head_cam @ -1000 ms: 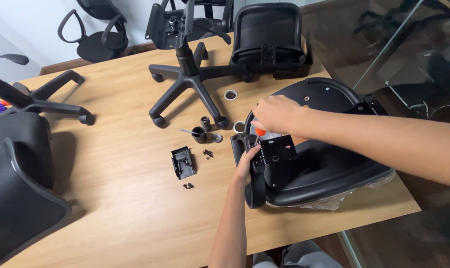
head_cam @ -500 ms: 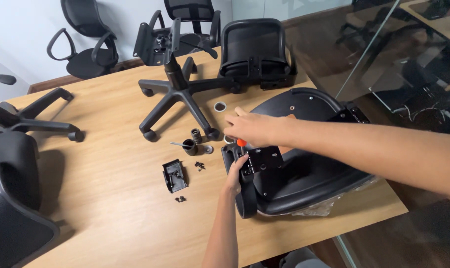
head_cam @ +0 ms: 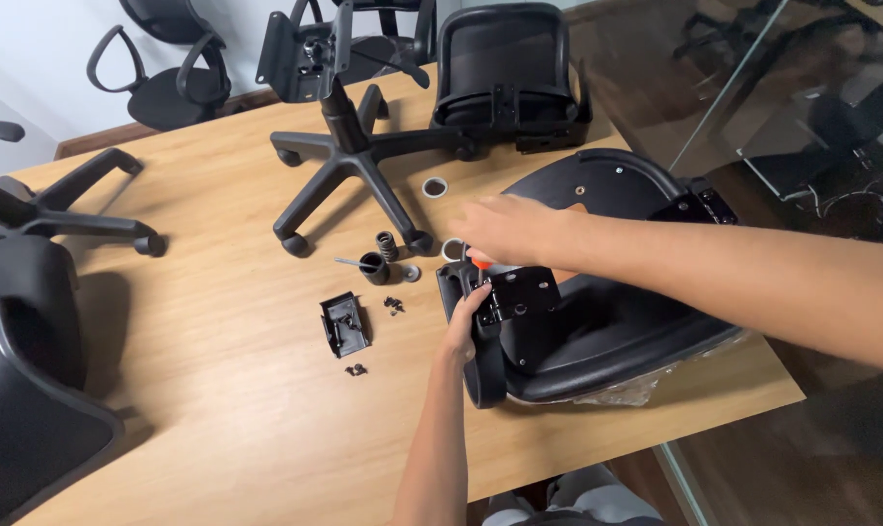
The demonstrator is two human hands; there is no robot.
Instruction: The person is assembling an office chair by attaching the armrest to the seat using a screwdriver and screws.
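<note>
An upturned black chair seat [head_cam: 617, 331] lies at the table's right front edge. A black metal bracket plate [head_cam: 521, 292] sits against its left side, above a black armrest [head_cam: 482, 375]. My left hand [head_cam: 466, 321] reaches up from below and grips the bracket's left edge. My right hand [head_cam: 508, 229] comes in from the right and is closed around an orange-handled screwdriver [head_cam: 480, 259], whose tip points down at the bracket beside my left fingers.
On the wooden table [head_cam: 218, 409] stand a five-star chair base [head_cam: 364, 166], a mesh backrest [head_cam: 510, 68], a small black plastic part [head_cam: 344, 323], loose screws [head_cam: 395, 305], a spring and cylinder [head_cam: 378, 261] and white rings [head_cam: 435, 186]. More chair parts [head_cam: 23, 390] lie left; a glass partition [head_cam: 753, 107] stands right.
Both hands stay at the bracket on the seat. My right hand has shifted slightly left over it, and the view has moved a little.
</note>
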